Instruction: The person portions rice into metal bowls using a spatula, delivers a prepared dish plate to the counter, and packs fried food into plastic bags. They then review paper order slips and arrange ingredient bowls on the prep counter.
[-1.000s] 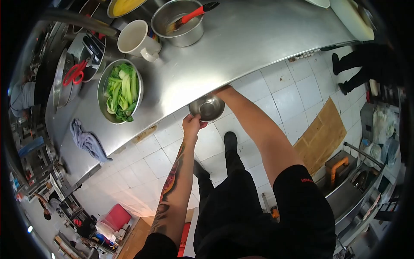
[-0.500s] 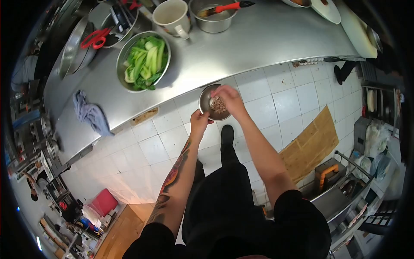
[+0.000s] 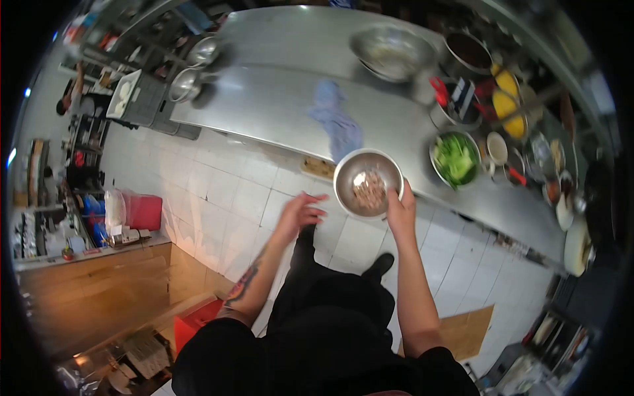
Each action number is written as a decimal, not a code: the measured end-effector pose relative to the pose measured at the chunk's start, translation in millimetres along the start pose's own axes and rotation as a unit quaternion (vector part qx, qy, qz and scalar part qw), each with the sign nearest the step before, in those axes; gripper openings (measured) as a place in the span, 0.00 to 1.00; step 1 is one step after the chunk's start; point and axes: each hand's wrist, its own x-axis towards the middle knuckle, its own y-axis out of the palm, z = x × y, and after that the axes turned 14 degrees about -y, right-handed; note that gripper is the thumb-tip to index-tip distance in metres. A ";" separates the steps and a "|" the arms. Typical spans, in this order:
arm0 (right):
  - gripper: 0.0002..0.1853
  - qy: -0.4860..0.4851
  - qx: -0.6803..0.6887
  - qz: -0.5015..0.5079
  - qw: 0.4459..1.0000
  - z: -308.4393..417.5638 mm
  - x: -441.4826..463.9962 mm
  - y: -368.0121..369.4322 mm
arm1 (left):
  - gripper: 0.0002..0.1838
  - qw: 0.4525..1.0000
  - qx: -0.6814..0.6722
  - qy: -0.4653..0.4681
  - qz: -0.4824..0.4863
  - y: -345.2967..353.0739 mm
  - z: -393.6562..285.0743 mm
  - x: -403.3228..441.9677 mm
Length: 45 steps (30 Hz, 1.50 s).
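The right hand [image 3: 401, 208] grips one metal bowl [image 3: 347, 179] near the counter's [image 3: 264, 99] front edge, thumb over the rim, the other fingers largely hidden beneath. The left hand [image 3: 300, 214] is apart from it, fingers loosely spread, holding nothing. The bowl is probably light, stiff and smooth; a rim hold suits, kept level lest the loose crumbly food [image 3: 371, 191] spill. Shown: one cloth [image 3: 335, 125], one bowl of greens [image 3: 454, 158]; food pieces, uncountable.
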 end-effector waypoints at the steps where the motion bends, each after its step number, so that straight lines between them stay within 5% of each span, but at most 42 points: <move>1: 0.20 0.004 0.011 0.008 1.000 15.0 27.4 39.8 | 0.23 0.994 0.042 0.047 -0.091 -37.8 -29.8 4.5; 7: 0.18 -0.015 0.020 0.094 0.995 10.4 200.4 261.2 | 0.14 0.873 0.253 0.253 -0.333 -238.0 -211.5 55.2; 9: 0.21 0.094 0.091 0.061 0.989 10.7 227.0 306.5 | 0.16 0.688 0.342 0.396 -0.503 -321.5 -277.3 90.7; 11: 0.23 0.105 0.162 0.028 0.981 11.6 230.0 331.9 | 0.20 0.494 0.365 0.440 -0.654 -370.4 -346.7 95.7; 12: 0.24 0.115 0.236 -0.007 0.965 11.7 228.3 339.6 | 0.21 0.470 0.335 0.403 -0.710 -390.2 -373.3 102.5; 13: 0.24 0.059 0.137 0.005 0.989 16.2 218.3 333.2 | 0.22 0.443 0.303 0.362 -0.762 -403.6 -392.3 107.3; 14: 0.24 0.004 0.036 0.017 0.999 21.1 203.4 319.7 | 0.22 0.449 0.300 0.360 -0.760 -409.6 -408.8 103.5; 16: 0.25 -0.208 -0.269 0.056 0.939 15.3 179.7 275.1 | 0.18 0.655 0.336 0.181 -0.652 -414.4 -437.8 91.0; 17: 0.25 -0.203 -0.277 0.054 0.938 9.8 172.7 253.3 | 0.17 0.651 0.358 0.139 -0.655 -426.4 -446.4 94.6; 19: 0.25 -0.272 -0.522 0.026 0.808 0.6 153.0 203.4 | 0.16 0.639 0.418 0.095 -0.639 -436.3 -458.6 97.4; 23: 0.32 -0.107 -0.606 0.082 0.784 40.8 136.4 164.7 | 0.21 0.614 0.449 0.104 -0.641 -424.2 -472.0 81.0; 25: 0.42 -0.054 -0.597 0.261 0.757 58.8 145.7 171.9 | 0.23 0.612 0.437 0.113 -0.649 -418.5 -478.0 74.1; 27: 0.49 -0.173 -0.611 0.366 0.680 37.7 167.8 170.2 | 0.23 0.738 0.287 0.173 -0.586 -418.9 -484.8 67.9; 28: 0.49 -0.175 -0.611 0.365 0.681 28.9 180.2 166.9 | 0.23 0.736 0.287 0.175 -0.587 -420.0 -478.3 67.7; 30: 0.41 -0.353 -0.600 0.384 0.607 9.7 205.7 159.0 | 0.19 0.829 0.258 0.219 -0.445 -424.5 -454.5 64.8; 32: 0.37 -0.380 -0.571 0.337 0.645 -28.8 237.9 144.3 | 0.15 0.866 0.192 0.243 -0.392 -316.1 -396.3 38.1; 34: 0.33 -0.404 -0.537 0.295 0.679 -39.8 235.8 126.9 | 0.17 0.880 0.237 0.178 -0.371 -278.1 -314.0 57.5; 37: 0.25 -0.300 -0.526 0.353 0.713 -24.4 220.3 105.1 | 0.15 0.946 0.096 0.169 -0.259 -140.9 -191.2 66.5; 38: 0.25 -0.158 -0.380 0.308 0.858 -12.2 223.3 89.5 | 0.13 0.958 0.035 0.154 -0.240 -97.0 -166.5 68.6; 39: 0.25 0.001 -0.213 0.243 0.946 -2.7 224.0 77.4 | 0.12 0.962 -0.002 0.144 -0.230 -72.1 -138.7 78.1; 40: 0.25 -0.002 -0.211 0.249 0.945 2.7 221.1 74.6 | 0.11 0.966 -0.036 0.136 -0.215 -52.1 -118.1 88.2; 42: 0.24 -0.269 -0.100 0.151 0.946 12.6 206.3 81.5 | 0.10 0.963 -0.052 0.129 -0.230 -6.2 -101.2 87.9; 45: 0.27 -0.473 -0.142 0.302 0.815 28.6 180.9 110.0 | 0.10 0.957 -0.093 0.134 -0.238 40.8 -74.5 98.2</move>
